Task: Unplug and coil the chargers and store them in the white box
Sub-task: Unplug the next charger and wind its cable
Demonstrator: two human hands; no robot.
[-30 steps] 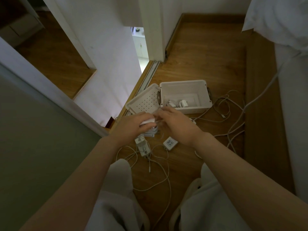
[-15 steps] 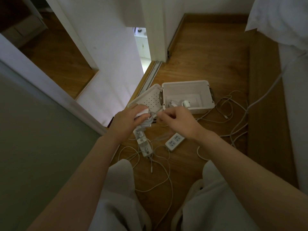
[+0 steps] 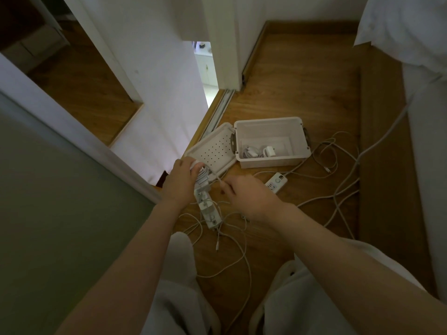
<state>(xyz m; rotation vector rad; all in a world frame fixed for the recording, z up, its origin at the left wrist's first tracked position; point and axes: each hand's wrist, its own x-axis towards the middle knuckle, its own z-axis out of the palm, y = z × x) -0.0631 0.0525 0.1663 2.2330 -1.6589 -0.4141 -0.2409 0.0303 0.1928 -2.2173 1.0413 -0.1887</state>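
Head view, no writing legible, left hand [image 3: 180,183] gripping charger [image 3: 202,175]

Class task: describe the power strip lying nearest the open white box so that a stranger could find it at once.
Start at the white box on the wooden floor. Just in front of it, beside the right hand, lies a short white power strip. Unlike the other strip under the left hand, nothing is plugged into it.
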